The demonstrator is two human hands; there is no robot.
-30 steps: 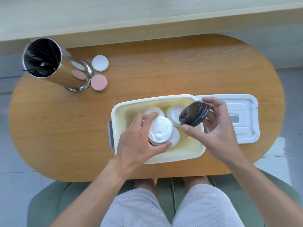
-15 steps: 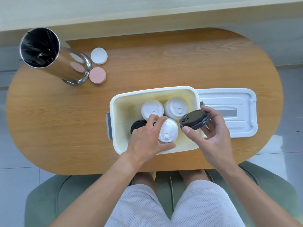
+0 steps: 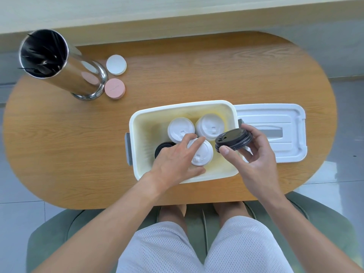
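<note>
Draped over the nearest white-lidded cup (image 3: 203,154), the left hand (image 3: 175,160) keeps a loose grip on it, fingers across the lid and thumb against its near edge, low inside the cream storage bin (image 3: 136,123) on the desk (image 3: 197,71). Far to the left a steel canister (image 3: 65,64) of dark utensils stands with a white disc (image 3: 116,64) and a pink disc (image 3: 114,88) just beside its base, well apart from the work. Inside the bin, a black-lidded cup (image 3: 163,146) sits half hidden by the left hand, and two more white-lidded cups (image 3: 178,129) stand close together behind the held one. Right of these, the right hand (image 3: 254,160) pinches a loose black lid (image 3: 233,138) by its rim, thumb in front and fingers behind, tilted above the bin's right wall. The white bin cover (image 3: 275,119) lies flat on the desk beyond it. The cups are packed close, so the held one could tip or knock a neighbour if the left hand pulls away crookedly; whether they hold liquid cannot be told. Held only at its edge, the black lid could slip into the bin, or seat crooked if it is pressed onto a cup on one side.
</note>
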